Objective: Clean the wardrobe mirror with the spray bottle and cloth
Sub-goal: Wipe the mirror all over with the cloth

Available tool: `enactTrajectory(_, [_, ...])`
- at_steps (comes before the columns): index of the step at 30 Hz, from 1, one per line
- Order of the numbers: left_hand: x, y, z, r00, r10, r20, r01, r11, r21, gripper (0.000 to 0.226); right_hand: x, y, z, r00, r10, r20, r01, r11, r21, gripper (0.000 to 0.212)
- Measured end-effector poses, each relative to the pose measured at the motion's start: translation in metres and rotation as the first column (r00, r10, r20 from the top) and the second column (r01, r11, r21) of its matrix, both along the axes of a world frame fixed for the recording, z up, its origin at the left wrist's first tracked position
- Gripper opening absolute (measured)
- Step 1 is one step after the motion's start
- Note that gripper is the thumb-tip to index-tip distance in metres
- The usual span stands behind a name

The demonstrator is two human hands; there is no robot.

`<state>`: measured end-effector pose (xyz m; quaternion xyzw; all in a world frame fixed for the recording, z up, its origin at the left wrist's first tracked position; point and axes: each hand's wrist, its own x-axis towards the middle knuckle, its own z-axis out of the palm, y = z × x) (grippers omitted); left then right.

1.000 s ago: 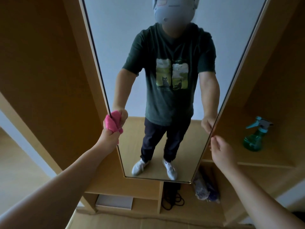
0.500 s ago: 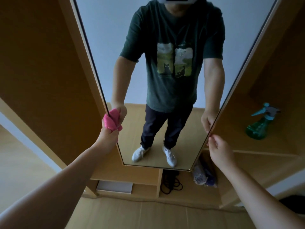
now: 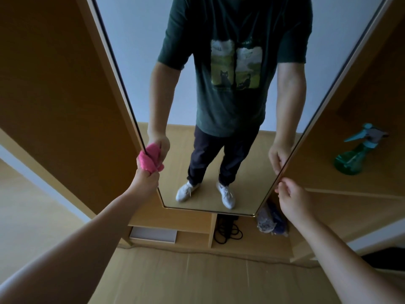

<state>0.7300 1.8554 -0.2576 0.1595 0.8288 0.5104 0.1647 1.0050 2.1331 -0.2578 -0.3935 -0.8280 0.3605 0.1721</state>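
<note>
The tall wardrobe mirror (image 3: 135, 51) stands in front of me, reflecting a person in a dark green T-shirt. My left hand (image 3: 145, 179) grips a bunched pink cloth (image 3: 149, 160) and presses it against the mirror's left edge, low down. My right hand (image 3: 292, 197) is at the mirror's right edge near the bottom corner, with its fingertips curled round the frame. The green spray bottle (image 3: 355, 154) with a teal trigger stands alone on the wardrobe shelf (image 3: 350, 185) to the right, well away from both hands.
Wooden wardrobe panels flank the mirror on both sides. Below it, open compartments hold a white box (image 3: 153, 234), a coiled black cable (image 3: 228, 231) and a bundled bag (image 3: 270, 220). The floor is light wood.
Both hands have slid down the mirror's edges towards its bottom corners, the left still holding the cloth. My view has tilted downward.
</note>
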Motion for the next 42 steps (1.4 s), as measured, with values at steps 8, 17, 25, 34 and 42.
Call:
enactTrajectory(8, [0.002,0.0,-0.018,1.0,-0.016,0.001,0.016,1.0,-0.006,0.047,0.001,0.002,-0.025,0.999,-0.021,0.026,0.021,1.0,0.002,0.033])
enactTrajectory(17, [0.001,0.0,-0.045,0.998,-0.038,-0.057,0.037,0.999,-0.014,0.052,0.0,-0.001,-0.05,0.998,-0.021,0.054,0.024,0.998,-0.058,0.033])
enactTrajectory(25, [0.0,0.001,-0.072,1.0,-0.012,-0.021,0.011,0.999,-0.037,0.053,-0.001,-0.002,-0.072,0.992,-0.004,0.123,0.015,0.995,-0.097,0.032])
enactTrajectory(34, [0.001,0.002,-0.105,1.0,-0.014,0.02,0.014,1.0,-0.002,0.053,0.003,-0.004,-0.095,0.984,0.023,0.176,-0.009,0.997,-0.079,0.032])
enactTrajectory(42, [0.003,0.0,-0.142,1.0,-0.019,0.005,0.019,1.0,-0.025,0.057,0.009,-0.007,-0.113,0.973,0.054,0.222,-0.034,0.995,-0.095,0.039])
